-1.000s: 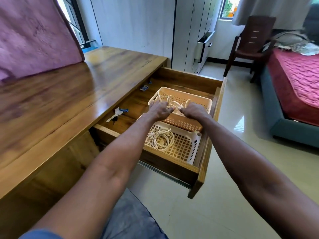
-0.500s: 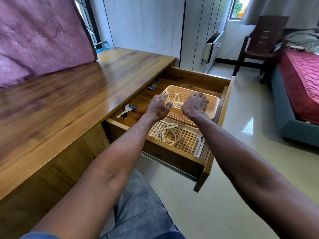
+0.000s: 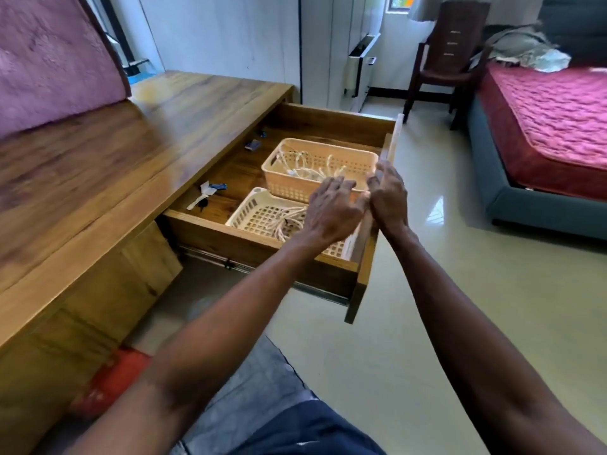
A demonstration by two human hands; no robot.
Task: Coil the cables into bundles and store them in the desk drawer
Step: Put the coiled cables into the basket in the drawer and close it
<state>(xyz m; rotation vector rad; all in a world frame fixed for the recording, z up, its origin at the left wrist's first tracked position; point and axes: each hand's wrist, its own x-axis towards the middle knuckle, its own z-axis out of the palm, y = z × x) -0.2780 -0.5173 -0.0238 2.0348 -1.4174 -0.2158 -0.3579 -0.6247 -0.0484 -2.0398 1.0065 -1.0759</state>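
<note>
Beside a red bed (image 3: 542, 116), the wooden counter (image 3: 138, 152) has its drawer (image 3: 328, 121) open, coiled cables (image 3: 305, 165) in two baskets; left hand (image 3: 331, 210) and right hand (image 3: 389, 195) hover, fingers relaxed, apparently empty.

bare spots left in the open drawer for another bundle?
Drawer floor is bare left of the beige basket, between the scraps and the small items. Right side is crowded: white basket and beige basket fill it, both hold cable.
</note>
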